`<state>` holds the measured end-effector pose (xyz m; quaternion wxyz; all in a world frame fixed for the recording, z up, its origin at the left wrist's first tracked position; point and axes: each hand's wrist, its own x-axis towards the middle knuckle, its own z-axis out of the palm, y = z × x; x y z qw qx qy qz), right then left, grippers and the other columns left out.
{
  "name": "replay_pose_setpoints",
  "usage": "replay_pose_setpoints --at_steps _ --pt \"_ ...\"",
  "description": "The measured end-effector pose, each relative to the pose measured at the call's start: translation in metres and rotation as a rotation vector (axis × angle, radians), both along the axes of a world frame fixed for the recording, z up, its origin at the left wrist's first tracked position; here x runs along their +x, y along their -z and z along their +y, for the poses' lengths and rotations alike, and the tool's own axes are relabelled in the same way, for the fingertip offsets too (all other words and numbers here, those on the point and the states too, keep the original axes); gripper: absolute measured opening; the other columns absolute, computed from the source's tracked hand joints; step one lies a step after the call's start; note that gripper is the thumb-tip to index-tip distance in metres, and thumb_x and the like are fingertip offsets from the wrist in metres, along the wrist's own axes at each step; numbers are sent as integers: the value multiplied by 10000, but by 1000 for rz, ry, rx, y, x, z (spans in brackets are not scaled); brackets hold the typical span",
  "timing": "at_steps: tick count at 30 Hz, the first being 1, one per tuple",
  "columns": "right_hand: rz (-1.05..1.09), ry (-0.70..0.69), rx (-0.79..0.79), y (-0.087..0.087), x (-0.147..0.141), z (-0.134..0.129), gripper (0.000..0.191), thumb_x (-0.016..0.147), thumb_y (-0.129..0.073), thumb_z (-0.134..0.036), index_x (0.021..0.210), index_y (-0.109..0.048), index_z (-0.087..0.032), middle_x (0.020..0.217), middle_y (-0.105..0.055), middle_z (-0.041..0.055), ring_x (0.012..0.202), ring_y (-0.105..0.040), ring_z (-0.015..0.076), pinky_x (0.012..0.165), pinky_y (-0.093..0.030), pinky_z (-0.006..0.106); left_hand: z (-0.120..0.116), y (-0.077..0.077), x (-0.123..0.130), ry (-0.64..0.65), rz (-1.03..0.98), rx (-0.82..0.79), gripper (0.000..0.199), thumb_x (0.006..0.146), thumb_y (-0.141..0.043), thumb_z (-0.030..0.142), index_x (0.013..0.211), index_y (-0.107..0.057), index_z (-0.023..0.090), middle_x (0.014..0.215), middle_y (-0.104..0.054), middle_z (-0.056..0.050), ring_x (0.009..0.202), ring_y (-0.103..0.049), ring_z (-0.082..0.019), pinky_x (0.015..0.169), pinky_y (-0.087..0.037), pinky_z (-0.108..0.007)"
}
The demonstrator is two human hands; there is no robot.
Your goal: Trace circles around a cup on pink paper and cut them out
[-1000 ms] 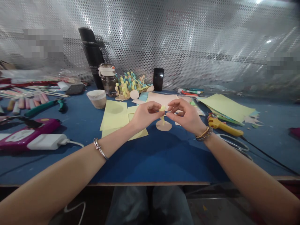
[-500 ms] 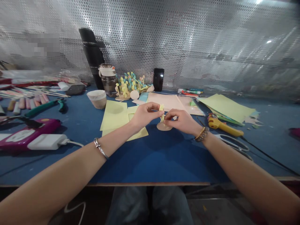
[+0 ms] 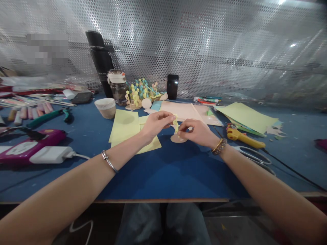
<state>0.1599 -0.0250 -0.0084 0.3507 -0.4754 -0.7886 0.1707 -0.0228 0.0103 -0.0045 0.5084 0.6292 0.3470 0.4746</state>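
Note:
A small pale yellow paper piece (image 3: 176, 126) stands upright over a round beige disc (image 3: 177, 137) near the middle of the blue table. The fingertips of my left hand (image 3: 161, 121) pinch its upper end. From the right, my right hand (image 3: 193, 131) holds its lower end with closed fingers, low over the disc. Part of the disc is hidden behind these fingers. Yellow sheets (image 3: 125, 125) lie under and beyond my left forearm.
Behind are pink sheets (image 3: 178, 109), a phone (image 3: 172, 86), a jar (image 3: 119, 89) and yellow-blue paper shapes (image 3: 143, 92). A paper cup (image 3: 106, 108) and power strip (image 3: 28, 148) stand left; a yellow glue gun (image 3: 245, 138) and scissors (image 3: 254, 154) lie right.
The fingers of my left hand have shifted slightly at the top of the yellow piece, and more of it shows. My right hand has barely moved.

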Motion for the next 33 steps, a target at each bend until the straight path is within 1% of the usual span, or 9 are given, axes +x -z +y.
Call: replay_pose_setpoints --at_steps 5,12,23,26,30,33 --pt "-11 14 -22 -1 0 -1 136 743 -641 -299 712 -677 -172 793 -667 34 712 -596 137 612 -469 249 -5 -3 0 25 -17 -59 302 665 -741 416 793 -651 157 811 -630 -7 744 -591 -111 762 -507 -289" --pt "-32 20 -23 0 -1 -1 114 736 -644 -284 700 -671 -180 791 -663 33 733 -603 141 629 -486 249 -3 -2 0 16 6 -56 309 655 -739 434 762 -658 156 794 -618 -8 756 -562 -119 772 -499 -296" --pt "-30 2 -33 1 -1 0 101 736 -640 -266 702 -665 -174 767 -656 21 714 -599 132 628 -487 246 -4 -2 1 -1 58 -14 285 676 -721 420 746 -648 154 775 -604 0 728 -547 -109 750 -484 -273" --pt "-21 13 -32 1 0 1 99 735 -641 -263 706 -667 -172 777 -664 27 702 -600 131 623 -485 247 -4 -3 1 10 41 -21 335 692 -707 469 813 -662 160 839 -626 -20 777 -577 -129 753 -494 -276" --pt "5 32 -28 1 2 3 96 735 -640 -254 707 -673 -168 771 -676 31 690 -602 132 650 -483 257 -4 -5 -1 15 -15 -82 416 762 -615 540 947 -655 170 1038 -649 -67 832 -627 -163 735 -514 -292" --pt "12 36 -11 -1 5 5 106 743 -636 -261 724 -686 -170 781 -685 28 700 -611 135 679 -482 264 -2 -4 -1 -2 37 -126 385 805 -580 498 994 -640 168 1077 -656 -83 856 -643 -169 737 -512 -285"
